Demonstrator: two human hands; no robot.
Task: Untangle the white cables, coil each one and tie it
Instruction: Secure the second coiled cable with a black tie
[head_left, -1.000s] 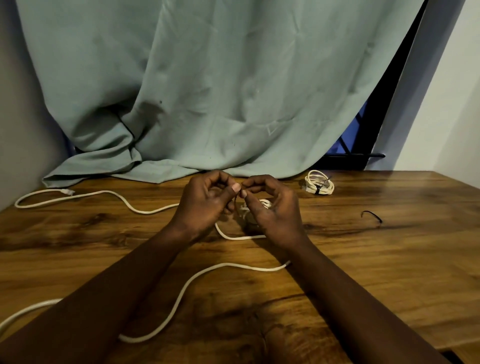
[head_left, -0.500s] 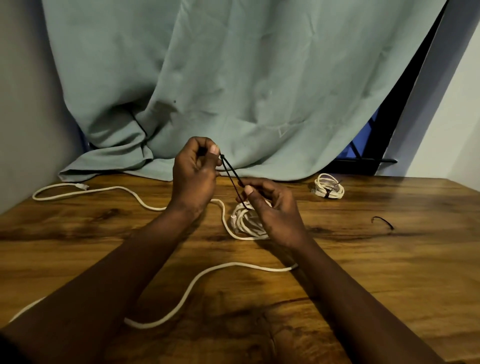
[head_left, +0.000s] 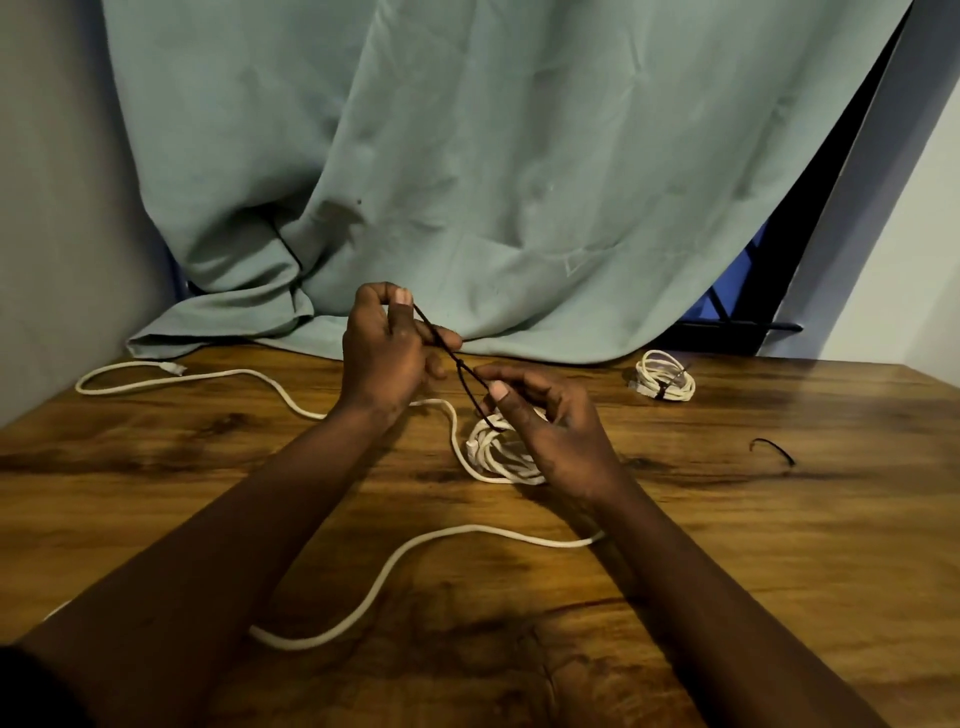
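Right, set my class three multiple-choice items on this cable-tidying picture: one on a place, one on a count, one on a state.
1. Where is the tied coil? A) back right on the table, near the curtain B) in a drawer C) on the floor
2. How many black ties show? A) one B) three C) five
3. The left hand is: A) flat on the table B) pinching a black tie C) holding scissors
Answers: 1 A, it lies by the curtain hem; 2 B, one between left and right hand, one round the tied coil, a spare tie on the table; 3 B, thumb and forefinger grip its end.
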